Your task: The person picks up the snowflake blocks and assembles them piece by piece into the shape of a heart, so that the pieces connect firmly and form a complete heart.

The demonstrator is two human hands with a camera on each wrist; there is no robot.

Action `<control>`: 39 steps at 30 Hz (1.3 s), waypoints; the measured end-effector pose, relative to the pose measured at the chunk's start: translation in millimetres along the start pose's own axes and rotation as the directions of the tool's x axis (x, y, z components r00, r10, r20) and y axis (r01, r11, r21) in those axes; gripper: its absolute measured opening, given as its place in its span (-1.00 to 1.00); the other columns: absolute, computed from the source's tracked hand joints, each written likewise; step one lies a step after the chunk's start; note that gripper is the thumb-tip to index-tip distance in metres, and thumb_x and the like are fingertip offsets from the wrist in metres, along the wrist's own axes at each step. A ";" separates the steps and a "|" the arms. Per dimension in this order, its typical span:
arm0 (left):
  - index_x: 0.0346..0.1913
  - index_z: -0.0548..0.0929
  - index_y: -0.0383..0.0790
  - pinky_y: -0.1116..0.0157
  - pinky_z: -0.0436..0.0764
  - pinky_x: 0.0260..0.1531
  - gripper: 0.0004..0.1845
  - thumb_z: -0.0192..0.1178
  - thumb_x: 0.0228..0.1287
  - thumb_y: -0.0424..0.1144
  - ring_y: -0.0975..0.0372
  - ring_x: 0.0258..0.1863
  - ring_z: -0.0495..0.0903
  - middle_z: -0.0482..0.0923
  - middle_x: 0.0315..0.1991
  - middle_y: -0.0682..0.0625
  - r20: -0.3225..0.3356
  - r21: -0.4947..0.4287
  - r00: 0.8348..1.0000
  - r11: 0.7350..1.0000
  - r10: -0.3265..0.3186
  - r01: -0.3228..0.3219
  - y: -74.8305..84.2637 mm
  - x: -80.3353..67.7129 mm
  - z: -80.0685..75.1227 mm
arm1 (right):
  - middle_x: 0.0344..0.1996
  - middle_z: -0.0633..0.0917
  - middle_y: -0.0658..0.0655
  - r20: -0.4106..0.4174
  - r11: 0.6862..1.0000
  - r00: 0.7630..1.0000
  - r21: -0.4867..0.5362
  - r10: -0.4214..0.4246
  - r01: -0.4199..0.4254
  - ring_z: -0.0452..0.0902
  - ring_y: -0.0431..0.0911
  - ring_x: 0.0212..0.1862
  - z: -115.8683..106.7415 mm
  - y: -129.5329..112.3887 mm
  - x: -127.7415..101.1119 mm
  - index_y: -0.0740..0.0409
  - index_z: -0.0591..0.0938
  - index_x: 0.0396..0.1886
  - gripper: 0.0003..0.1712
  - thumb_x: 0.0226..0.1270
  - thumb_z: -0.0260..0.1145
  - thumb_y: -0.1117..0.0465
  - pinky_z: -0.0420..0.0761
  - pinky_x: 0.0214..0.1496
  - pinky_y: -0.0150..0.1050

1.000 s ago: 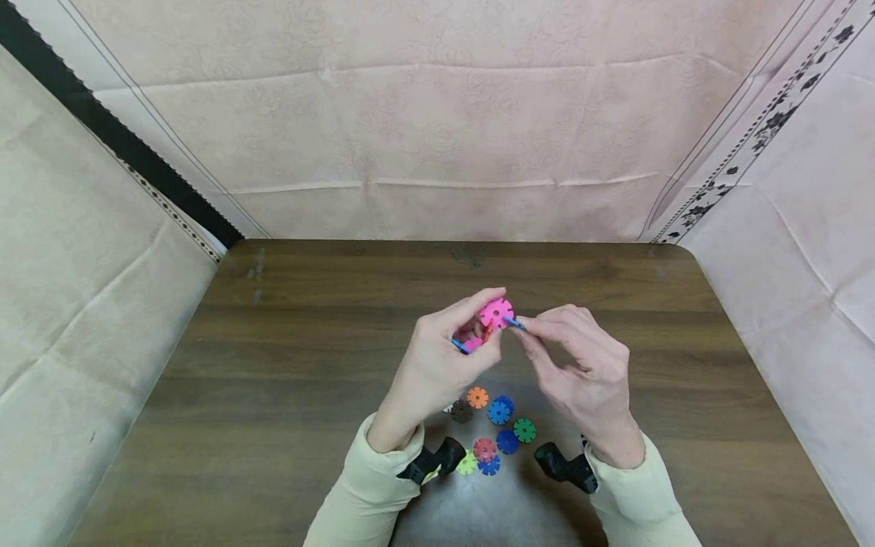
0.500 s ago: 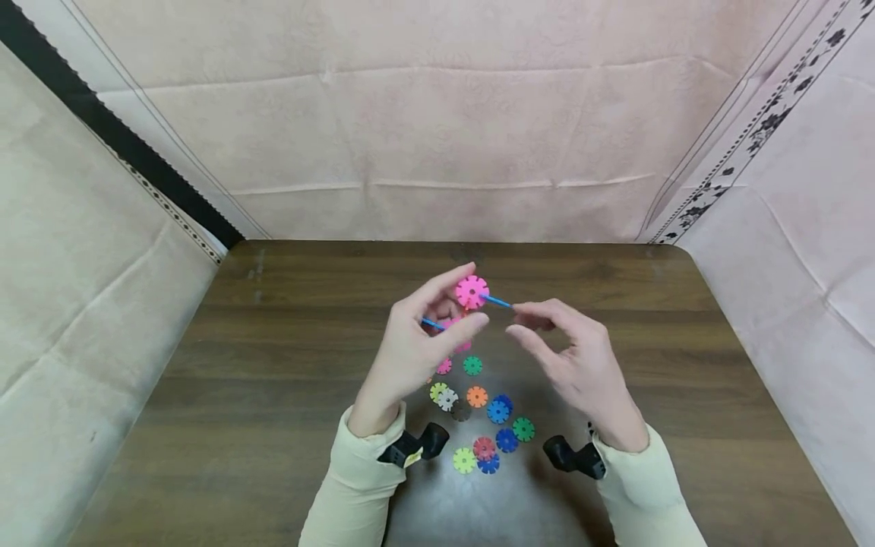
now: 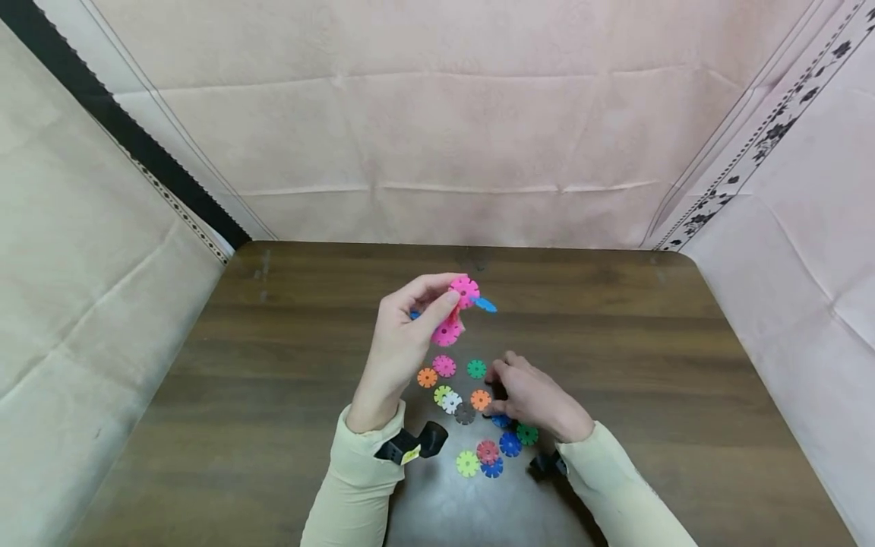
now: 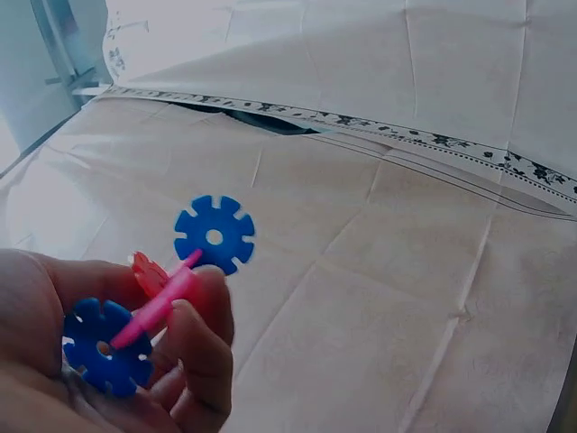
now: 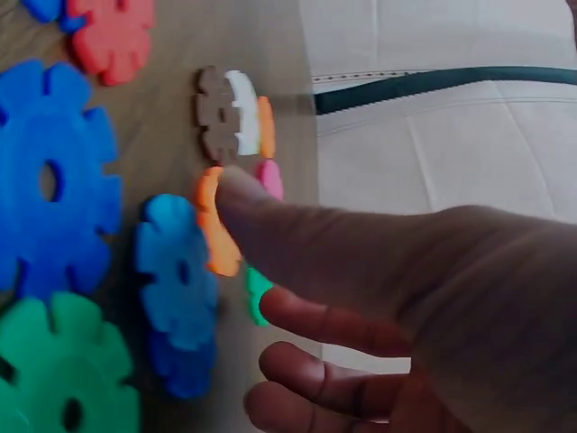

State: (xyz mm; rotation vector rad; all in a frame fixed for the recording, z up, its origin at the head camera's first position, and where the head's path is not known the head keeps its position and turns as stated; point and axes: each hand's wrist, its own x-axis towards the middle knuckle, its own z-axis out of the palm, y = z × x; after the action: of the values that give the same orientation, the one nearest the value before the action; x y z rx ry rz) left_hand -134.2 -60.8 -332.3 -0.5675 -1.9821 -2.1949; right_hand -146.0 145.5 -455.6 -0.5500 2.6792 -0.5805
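Observation:
Above the table, my left hand (image 3: 399, 330) grips a joined cluster of notched plastic discs. A pink disc (image 3: 465, 286) tops it, a blue disc (image 3: 484, 305) sticks out to the right, and another pink disc (image 3: 447, 334) sits lower. The left wrist view shows a red disc (image 4: 147, 275) and a second blue disc (image 4: 83, 338) slotted in too, partly behind fingers. Low among the loose discs, my right hand (image 3: 536, 395) has loosely bent fingers with nothing between them. Its thumb overlaps an orange disc (image 5: 215, 230) in the right wrist view, beside stacked blue discs (image 5: 162, 239).
Loose discs lie on the wooden table (image 3: 307, 425): green (image 3: 476, 369), pink (image 3: 444, 366), white (image 3: 451, 403), dark brown (image 3: 465, 414), red (image 3: 488, 451), yellow-green (image 3: 468, 463) and several others. Pale cloth (image 3: 437, 152) hangs behind the table and at both sides.
My right hand has let go of the blue disc on the cluster and dropped down to the loose discs. The left hand, still holding the cluster, has shifted left.

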 end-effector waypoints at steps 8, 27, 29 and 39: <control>0.01 0.63 -0.36 0.32 0.67 -0.48 -0.78 0.16 0.39 -0.35 0.10 -0.52 0.65 0.62 -0.40 -0.12 -0.022 -0.056 0.999 0.998 -0.032 0.031 -2.3 2.1 -0.9 | -0.35 0.48 -0.02 -0.052 0.996 0.996 -0.050 -0.076 0.073 0.33 -0.14 -0.30 5.5 3.4 6.6 0.05 0.66 -0.27 -0.80 0.17 0.49 0.14 0.53 -0.22 -0.26; 0.03 0.55 -0.43 0.36 0.68 -0.44 -0.79 0.09 0.41 -0.42 0.17 -0.47 0.67 0.60 -0.34 -0.15 -0.038 -0.093 0.997 0.994 -0.065 0.061 -4.4 -0.6 -1.8 | -0.53 0.54 -0.02 -0.007 0.980 1.000 0.198 -0.016 0.017 0.44 -0.13 -0.52 2.7 2.1 16.0 0.06 0.51 -0.32 -0.76 0.21 0.45 0.18 0.52 -0.49 -0.29; 0.02 0.55 -0.42 0.37 0.66 -0.44 -0.80 0.07 0.41 -0.43 0.19 -0.48 0.65 0.58 -0.34 -0.19 -0.042 -0.089 0.996 0.994 -0.074 0.070 -3.9 -0.7 -1.1 | -0.49 0.57 -0.04 -0.072 0.956 0.997 0.287 -0.041 0.060 0.46 -0.14 -0.49 -4.7 1.1 11.7 0.05 0.53 -0.25 -0.80 0.24 0.42 0.22 0.55 -0.48 -0.30; -0.09 0.65 -0.41 0.42 0.56 -0.54 -0.79 0.11 0.42 -0.32 0.20 -0.57 0.53 0.56 -0.43 -0.17 -0.081 -0.015 0.991 0.994 -0.109 0.108 -0.6 1.1 0.5 | -0.27 0.72 0.13 -0.637 0.636 0.769 0.575 -0.045 0.514 0.66 -0.01 -0.26 -61.6 -32.5 -23.7 0.19 0.56 0.00 -0.76 0.38 0.28 0.26 0.67 -0.12 -0.28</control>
State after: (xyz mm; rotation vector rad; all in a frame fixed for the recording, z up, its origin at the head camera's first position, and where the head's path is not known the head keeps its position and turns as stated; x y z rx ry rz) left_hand -135.3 -60.0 -332.4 -0.3725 -2.0047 -2.2530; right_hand -140.8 148.2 -382.3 -0.6383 2.4880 -2.1103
